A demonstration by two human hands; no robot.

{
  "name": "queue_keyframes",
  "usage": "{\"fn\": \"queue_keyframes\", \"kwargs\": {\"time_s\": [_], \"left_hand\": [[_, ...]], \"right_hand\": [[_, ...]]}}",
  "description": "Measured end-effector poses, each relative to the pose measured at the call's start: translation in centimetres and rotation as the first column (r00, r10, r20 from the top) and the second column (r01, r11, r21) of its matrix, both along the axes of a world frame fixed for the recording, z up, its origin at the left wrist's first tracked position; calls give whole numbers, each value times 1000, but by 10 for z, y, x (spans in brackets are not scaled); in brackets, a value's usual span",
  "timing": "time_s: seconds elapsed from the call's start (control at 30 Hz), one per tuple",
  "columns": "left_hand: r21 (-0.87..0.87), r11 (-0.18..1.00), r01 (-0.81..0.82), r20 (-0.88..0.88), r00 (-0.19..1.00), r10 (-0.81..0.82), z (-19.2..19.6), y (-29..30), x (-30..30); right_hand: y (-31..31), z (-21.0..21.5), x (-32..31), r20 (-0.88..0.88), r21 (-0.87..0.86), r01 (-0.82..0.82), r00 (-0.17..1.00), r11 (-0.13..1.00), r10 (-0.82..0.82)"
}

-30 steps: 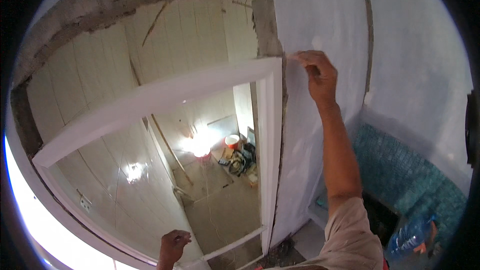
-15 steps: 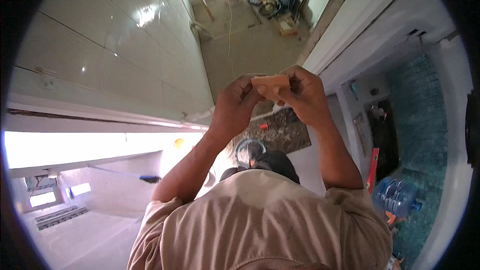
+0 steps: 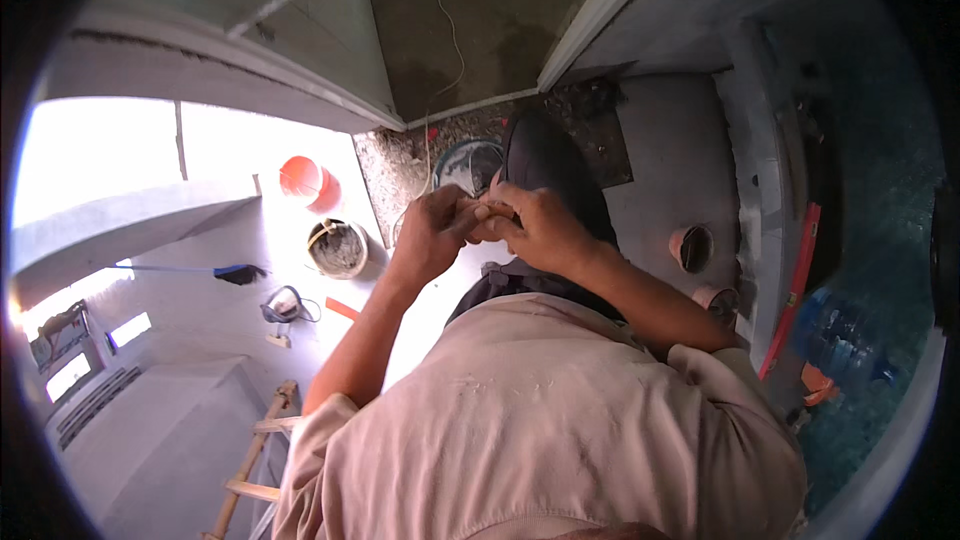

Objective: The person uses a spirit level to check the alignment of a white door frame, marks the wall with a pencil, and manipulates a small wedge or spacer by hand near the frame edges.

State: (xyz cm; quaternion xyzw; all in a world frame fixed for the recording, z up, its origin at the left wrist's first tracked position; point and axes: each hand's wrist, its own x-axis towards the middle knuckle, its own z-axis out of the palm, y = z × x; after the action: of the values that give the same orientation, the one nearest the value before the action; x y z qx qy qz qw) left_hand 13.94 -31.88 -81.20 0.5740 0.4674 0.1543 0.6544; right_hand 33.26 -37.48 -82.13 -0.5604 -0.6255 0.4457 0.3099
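Fingertip contact between left hand [image 3: 430, 237] and right hand [image 3: 545, 229], both curled nearly closed before beige shirt [image 3: 540, 400], likely for steadiness; any held piece too hidden to discern.

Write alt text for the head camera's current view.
The person's left hand and right hand meet in front of a tan shirt; any held item is unclear. At left are an orange bucket and a wooden ladder.
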Motion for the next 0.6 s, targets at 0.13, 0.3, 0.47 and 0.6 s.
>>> {"fn": "queue_keyframes", "kwargs": {"time_s": [0.13,0.3,0.47,0.6], "left_hand": [[-499,803,-327,170,871,460,-75,-110,-13],[-351,856,-381,98,894,438,-86,-182,-13],[-342,797,-497,74,832,550,-50,-181,14],[-171,883,-438,5,895,445,-55,-171,38]], "right_hand": [[-89,-57,-24,-140,-346,52,984,937,-106],[-134,-58,-20,117,-269,-70,988,961,105],[-146,-69,-14,104,-146,37,994,989,-22],[-134,-52,9,147,-129,67,988,989,-48]]}}
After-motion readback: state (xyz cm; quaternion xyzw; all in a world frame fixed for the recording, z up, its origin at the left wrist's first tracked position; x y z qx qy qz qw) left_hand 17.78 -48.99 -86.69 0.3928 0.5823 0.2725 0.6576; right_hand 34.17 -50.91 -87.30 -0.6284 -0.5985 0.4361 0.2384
